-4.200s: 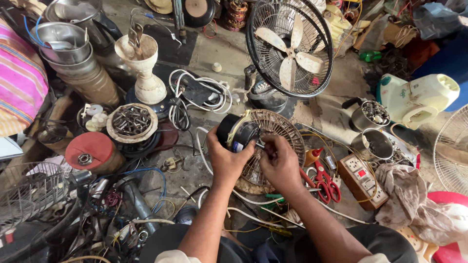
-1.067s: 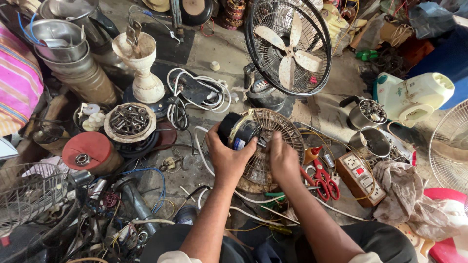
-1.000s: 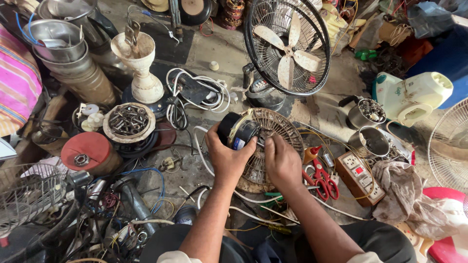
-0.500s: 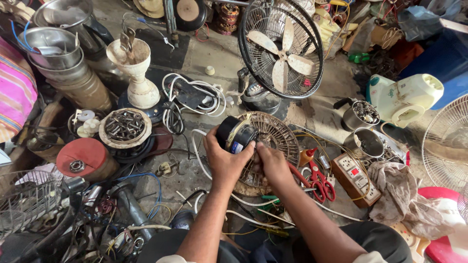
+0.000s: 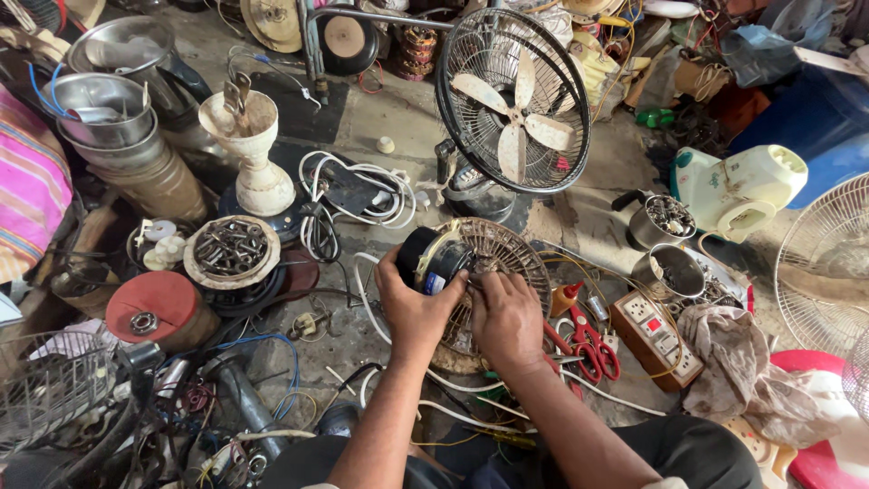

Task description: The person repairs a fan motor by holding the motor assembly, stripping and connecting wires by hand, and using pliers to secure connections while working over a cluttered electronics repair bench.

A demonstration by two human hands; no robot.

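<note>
The motor (image 5: 433, 260) sits on the round grille (image 5: 507, 272), between the left hand (image 5: 412, 303) and right hand (image 5: 507, 317). Behind them stands the caged fan (image 5: 512, 100). Right of the grille lie scissors (image 5: 588, 340) and a power strip (image 5: 656, 340). To the left rests a bowl of bolts (image 5: 231, 252).

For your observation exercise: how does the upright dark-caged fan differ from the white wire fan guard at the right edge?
The upright dark-caged fan stands whole, cream blades showing; the white wire fan guard is cut off by the frame, no blades visible. One dark, one white. Both are round wire cages.
</note>
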